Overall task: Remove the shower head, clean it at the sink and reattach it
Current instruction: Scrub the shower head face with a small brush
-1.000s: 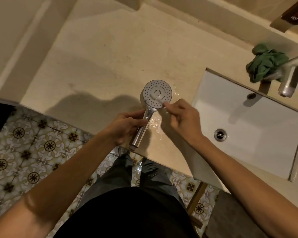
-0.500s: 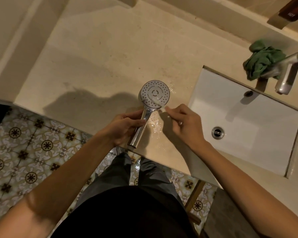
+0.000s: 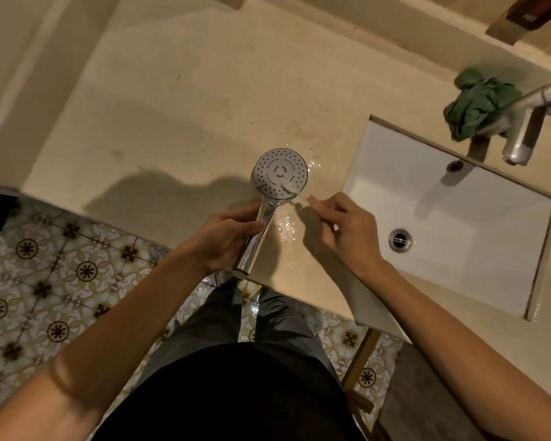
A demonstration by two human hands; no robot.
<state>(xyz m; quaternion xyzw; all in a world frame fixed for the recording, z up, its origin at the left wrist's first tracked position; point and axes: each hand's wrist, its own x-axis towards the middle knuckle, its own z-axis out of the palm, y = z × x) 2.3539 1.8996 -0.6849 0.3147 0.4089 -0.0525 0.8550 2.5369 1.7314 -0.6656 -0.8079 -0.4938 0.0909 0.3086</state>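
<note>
The chrome shower head [image 3: 280, 173] lies face up over the beige counter [image 3: 178, 100], its round nozzle plate pointing at me. My left hand [image 3: 229, 237] is wrapped around its handle. My right hand [image 3: 341, 230] pinches a small pale brush [image 3: 295, 195], blurred by motion, whose tip touches the lower right rim of the nozzle plate. A wet patch [image 3: 283, 227] glistens on the counter under the handle. The white rectangular sink [image 3: 458, 224] is set into the counter to the right.
A chrome tap [image 3: 528, 122] reaches over the sink's far edge, with a crumpled green cloth [image 3: 477, 106] beside it. The drain [image 3: 400, 239] sits in the basin. Patterned floor tiles [image 3: 54, 265] lie below the counter's front edge, and my legs stand close to it.
My right hand has drawn the brush from the centre of the nozzle plate down to its lower right rim. My left hand keeps its hold on the handle.
</note>
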